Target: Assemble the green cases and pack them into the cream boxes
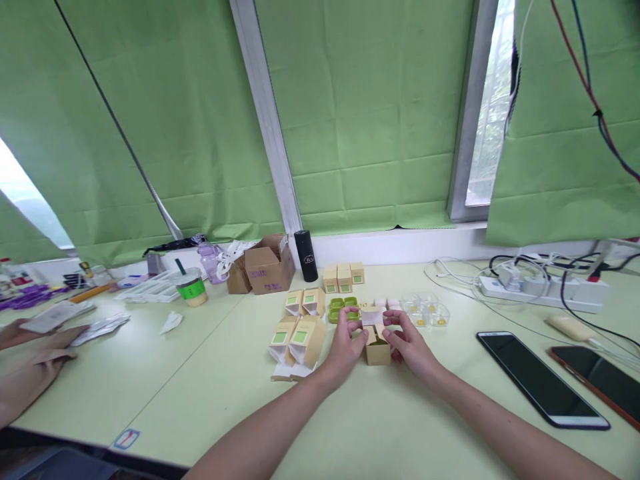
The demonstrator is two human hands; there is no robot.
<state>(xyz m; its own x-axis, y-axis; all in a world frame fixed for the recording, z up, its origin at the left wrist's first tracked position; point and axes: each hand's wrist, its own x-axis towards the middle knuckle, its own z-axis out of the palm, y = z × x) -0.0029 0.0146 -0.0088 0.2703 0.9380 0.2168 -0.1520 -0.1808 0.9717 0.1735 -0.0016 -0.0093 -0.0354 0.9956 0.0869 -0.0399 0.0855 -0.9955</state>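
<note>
Holds box [379, 353] between left hand [349, 341] and right hand [409, 340], fingers partly curled and thumbs at its top edges, with white flap [373, 318] raised on the far side, green tray [343, 311] just beyond the grip to the left, clear cups [424, 311] beyond to the right, and nearer phone [543, 379] well rightward.

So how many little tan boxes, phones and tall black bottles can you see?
Little tan box between left hand and right hand: 1
Tan boxes left of the hands: 4
Tan boxes at the back: 3
Phones: 2
Tall black bottle: 1
Total: 11
</note>
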